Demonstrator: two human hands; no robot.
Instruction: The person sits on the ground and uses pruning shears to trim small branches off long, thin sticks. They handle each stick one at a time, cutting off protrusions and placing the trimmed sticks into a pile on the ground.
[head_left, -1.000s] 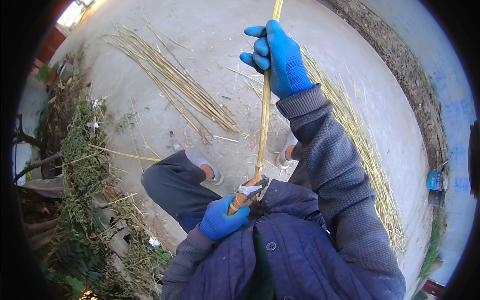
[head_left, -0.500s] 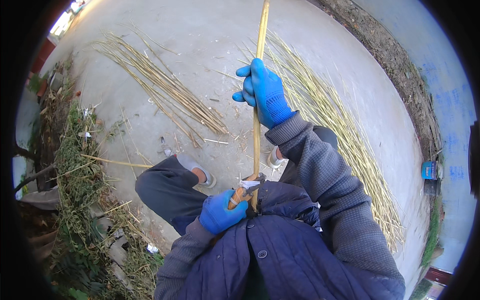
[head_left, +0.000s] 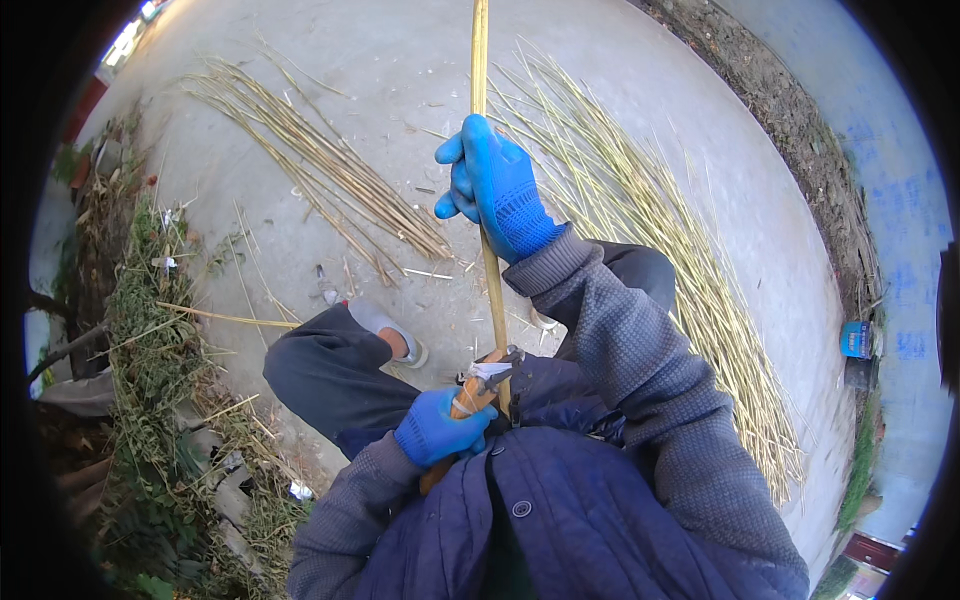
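Here, the right hand (head_left: 490, 190) is closed around a long pale stalk (head_left: 493, 290), while the left hand (head_left: 438, 426) clasps a wooden-handled tool (head_left: 473, 397) at that stalk's lower visible part. A brown bundle (head_left: 330, 165) lies left of it, a larger heap (head_left: 690, 270) right of it. Should the right hand's hold loosen or the tool tilt, the stalk could slip aside or crack.

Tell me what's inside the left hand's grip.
The left hand closes around a wooden handle; its upper part shows, with white wrapping near the top. The stretch inside the grip is covered.
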